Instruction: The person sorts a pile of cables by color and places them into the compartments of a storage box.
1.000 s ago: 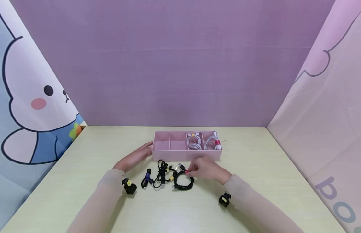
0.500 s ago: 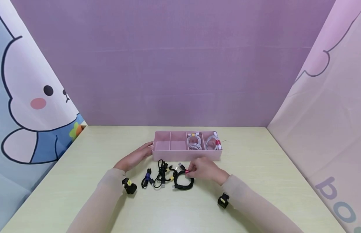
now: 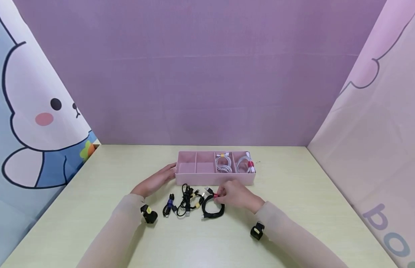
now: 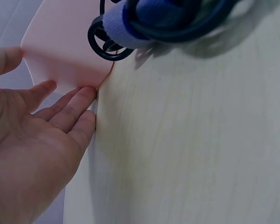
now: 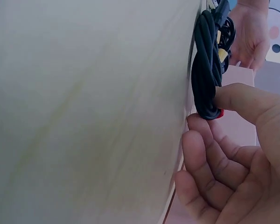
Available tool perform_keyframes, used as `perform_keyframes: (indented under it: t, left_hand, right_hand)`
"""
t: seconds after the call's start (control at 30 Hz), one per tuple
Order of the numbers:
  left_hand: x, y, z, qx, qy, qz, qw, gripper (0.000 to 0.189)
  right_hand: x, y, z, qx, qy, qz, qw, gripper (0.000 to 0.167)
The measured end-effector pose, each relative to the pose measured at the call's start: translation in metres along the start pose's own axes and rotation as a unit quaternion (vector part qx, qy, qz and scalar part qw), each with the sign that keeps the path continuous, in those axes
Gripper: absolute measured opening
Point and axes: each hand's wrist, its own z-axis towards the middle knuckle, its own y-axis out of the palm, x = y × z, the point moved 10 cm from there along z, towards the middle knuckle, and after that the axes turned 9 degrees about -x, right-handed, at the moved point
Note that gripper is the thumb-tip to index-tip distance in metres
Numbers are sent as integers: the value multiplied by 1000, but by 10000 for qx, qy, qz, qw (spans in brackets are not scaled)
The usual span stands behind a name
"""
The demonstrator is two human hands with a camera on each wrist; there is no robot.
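A pink divided box (image 3: 214, 180) stands on the table, with coiled white cables (image 3: 224, 163) in its two right compartments. My left hand (image 3: 158, 181) rests its fingertips against the box's left end, fingers fairly straight, as the left wrist view shows. In front of the box, my right hand (image 3: 238, 194) pinches a coiled black USB cable (image 3: 212, 215) at its red tie (image 3: 215, 195). The right wrist view shows my thumb on the coil (image 5: 206, 65), and the other fingers bent below it.
Left of that coil lie a black cable with yellow ties (image 3: 185, 201) and a small black bundle with a blue-purple tie (image 3: 170, 203). A purple backdrop (image 3: 204, 74) closes off the table's far edge, with printed cloth walls on both sides.
The black coil has shifted slightly to the right with my right hand's pinch on it. My left hand keeps its place at the box's end.
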Motion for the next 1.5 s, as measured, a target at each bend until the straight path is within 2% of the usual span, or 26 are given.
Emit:
perform_keyframes:
  t: [0.37,0.73,1.17,1.37,1.5]
  left_hand:
    - [-2,-1,-2,27,-75,-21,10000,64]
    - [3,0,-6,-2,-39,-18,10000,64]
    - [4,0,-10,-38,37,-54,10000,70]
    - [4,0,-10,-57,78,-103,9999,70]
    - [5,0,-11,-68,109,-118,9998,69]
  right_hand:
    - [-7,-2,-2,35,-255,265,9993,11]
    - [-10,-6,-8,-4,-195,508,9985,6]
    - [-17,-20,-17,312,-224,540,9978,9]
    - [-17,-25,-16,386,-359,868,9948,12]
    - [-18,-27,-16,399,-338,898,9946,14]
